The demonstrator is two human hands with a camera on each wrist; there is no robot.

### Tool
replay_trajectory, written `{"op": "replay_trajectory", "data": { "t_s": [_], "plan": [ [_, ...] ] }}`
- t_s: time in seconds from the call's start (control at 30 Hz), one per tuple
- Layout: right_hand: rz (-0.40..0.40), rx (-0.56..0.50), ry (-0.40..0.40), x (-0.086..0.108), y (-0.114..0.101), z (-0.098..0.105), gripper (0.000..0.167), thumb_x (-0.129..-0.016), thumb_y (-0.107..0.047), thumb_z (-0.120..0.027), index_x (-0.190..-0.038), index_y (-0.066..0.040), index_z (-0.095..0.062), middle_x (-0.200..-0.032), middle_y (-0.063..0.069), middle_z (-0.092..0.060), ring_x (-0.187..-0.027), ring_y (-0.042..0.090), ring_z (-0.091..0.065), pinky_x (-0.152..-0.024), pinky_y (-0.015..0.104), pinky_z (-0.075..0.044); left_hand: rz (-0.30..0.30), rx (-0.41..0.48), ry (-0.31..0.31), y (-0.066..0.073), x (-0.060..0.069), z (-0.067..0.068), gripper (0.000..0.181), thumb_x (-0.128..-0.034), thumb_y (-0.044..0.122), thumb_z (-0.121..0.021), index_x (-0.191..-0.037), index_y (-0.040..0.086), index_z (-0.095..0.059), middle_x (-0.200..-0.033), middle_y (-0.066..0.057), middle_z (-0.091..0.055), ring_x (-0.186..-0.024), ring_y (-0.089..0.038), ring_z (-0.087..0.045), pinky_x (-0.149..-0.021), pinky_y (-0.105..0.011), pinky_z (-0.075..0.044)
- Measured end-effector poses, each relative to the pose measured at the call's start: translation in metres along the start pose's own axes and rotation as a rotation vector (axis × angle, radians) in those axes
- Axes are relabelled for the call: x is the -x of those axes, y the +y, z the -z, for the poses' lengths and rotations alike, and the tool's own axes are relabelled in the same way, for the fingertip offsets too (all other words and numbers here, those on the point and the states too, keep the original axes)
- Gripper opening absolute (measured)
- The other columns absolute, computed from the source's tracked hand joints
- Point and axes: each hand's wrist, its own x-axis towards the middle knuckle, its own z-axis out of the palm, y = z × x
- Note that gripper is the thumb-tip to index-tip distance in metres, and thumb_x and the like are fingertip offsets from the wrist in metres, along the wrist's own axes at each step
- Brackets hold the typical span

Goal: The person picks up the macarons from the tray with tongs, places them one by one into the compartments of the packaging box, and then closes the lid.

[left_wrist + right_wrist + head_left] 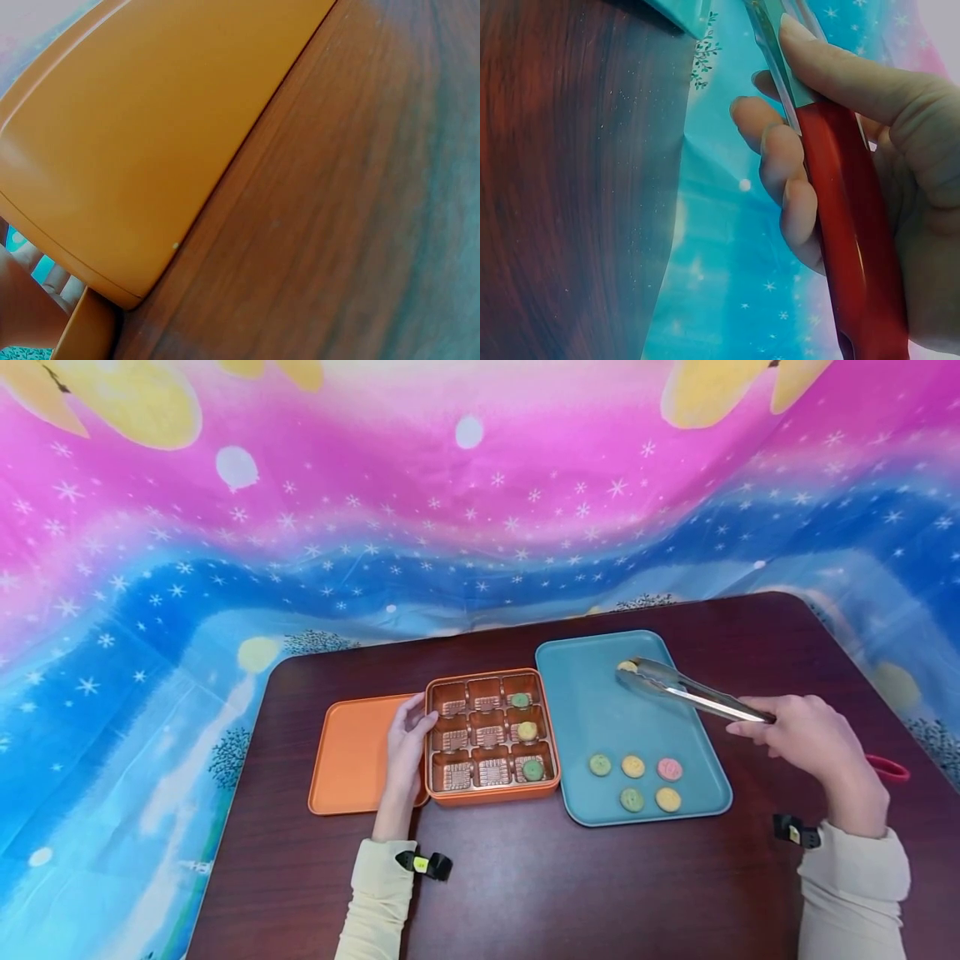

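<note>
My right hand (813, 735) grips metal tongs (705, 695) with a red handle (847, 225). At the tray's far side, the tong tips are at a yellow cookie (627, 667); whether they pinch it is hard to tell. My left hand (407, 739) rests against the left side of an orange box (491, 795), its thumb at the rim. Inside is a brown divided insert whose right column holds a green cookie (520, 700) at the back, a yellow cookie (527, 731) in the middle and a green cookie (533, 769) in front.
Several cookies in green, yellow and pink, including a pink cookie (670, 769), lie near the front of the blue-green tray (600, 693), right of the box. An orange lid (352, 760) lies on the dark wooden table (510, 877) to the left. Behind hangs a patterned cloth (465, 527).
</note>
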Motion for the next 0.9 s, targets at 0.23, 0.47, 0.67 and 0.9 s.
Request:
{"op": "replay_trajectory", "data": {
  "t_s": [0.23, 0.47, 0.67, 0.9],
  "plan": [
    [-0.011, -0.022, -0.019, -0.003, -0.008, 0.001, 0.06, -0.094, -0.029, -0.078, -0.138, 0.008, -0.06, -0.063, -0.004, -0.058, -0.057, 0.016, -0.053, -0.055, 0.036, -0.041, -0.005, 0.0, 0.001, 0.003, 0.0, 0.002, 0.046, -0.1006, 0.008, -0.066, -0.145, 0.004, -0.055, -0.142, -0.018, -0.056, -0.131, -0.027, -0.053, -0.102, -0.035, -0.042],
    [0.017, -0.008, 0.009, -0.01, -0.019, 0.006, 0.059, -0.094, -0.028, -0.078, -0.138, 0.007, -0.06, -0.066, -0.003, -0.062, -0.058, 0.016, -0.055, -0.056, 0.036, -0.042, 0.002, -0.005, 0.003, 0.004, 0.001, -0.001, 0.046, -0.1011, 0.01, -0.066, -0.145, 0.004, -0.055, -0.142, -0.017, -0.057, -0.13, -0.027, -0.053, -0.103, -0.038, -0.044],
    [0.035, -0.039, 0.008, -0.016, -0.035, 0.005, 0.058, -0.094, -0.028, -0.078, -0.138, 0.006, -0.061, -0.065, -0.003, -0.062, -0.058, 0.017, -0.058, -0.057, 0.036, -0.043, -0.002, -0.004, -0.003, 0.003, 0.001, -0.001, 0.046, -0.1007, 0.011, -0.066, -0.145, 0.005, -0.055, -0.139, -0.017, -0.058, -0.127, -0.027, -0.055, -0.098, -0.036, -0.047],
    [0.089, -0.026, 0.022, -0.022, -0.053, 0.003, 0.059, -0.093, -0.025, -0.079, -0.14, 0.005, -0.06, -0.056, -0.003, -0.055, -0.054, 0.015, -0.054, -0.053, 0.035, -0.04, 0.001, -0.004, 0.003, 0.004, 0.002, 0.0, 0.046, -0.1008, 0.011, -0.066, -0.145, 0.004, -0.055, -0.138, -0.019, -0.058, -0.125, -0.027, -0.054, -0.1, -0.036, -0.044]
  ]
}}
